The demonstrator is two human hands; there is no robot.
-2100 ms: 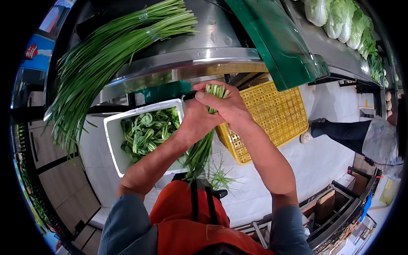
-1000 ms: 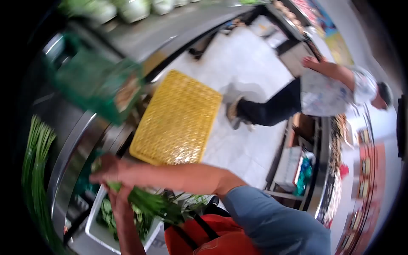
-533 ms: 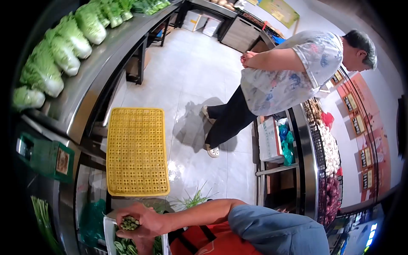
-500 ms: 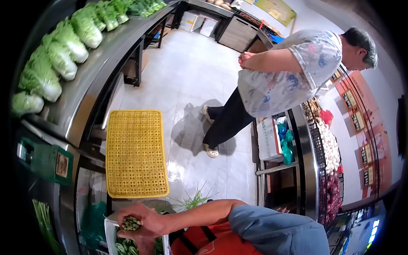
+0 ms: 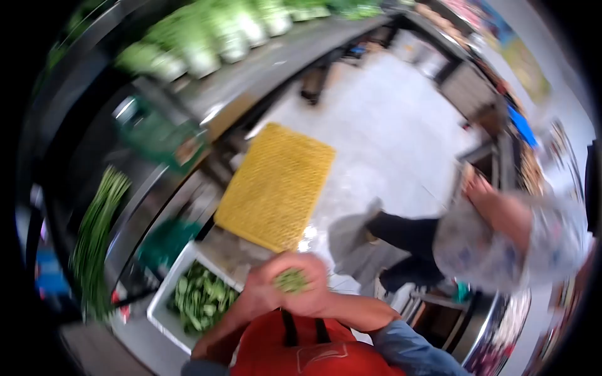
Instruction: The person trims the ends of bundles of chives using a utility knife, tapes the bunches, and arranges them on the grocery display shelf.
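Observation:
Close in front of my red apron (image 5: 282,348), both hands are wrapped round a bundle of thin green stems (image 5: 290,281). The blunt ends of the bundle face up. My left hand (image 5: 258,289) closes on it from the left, and my right hand (image 5: 315,289) from the right. Fingers are blurred by motion, and the lower part of the bundle is hidden. To the left of my hands stands a white foam box (image 5: 154,309) holding dark green leafy vegetables (image 5: 204,294).
Beyond my hands lies an upturned yellow plastic crate (image 5: 279,185) on the tiled floor. Napa cabbages (image 5: 232,41) line the steel counter; long green stalks (image 5: 97,250) and a green container (image 5: 160,135) are at left. Another person (image 5: 508,244) stands at right.
My view has swung left, so the crate and the person appear turned and shifted. The bundle has moved from above the box to my front, and my left hand has joined my right on it.

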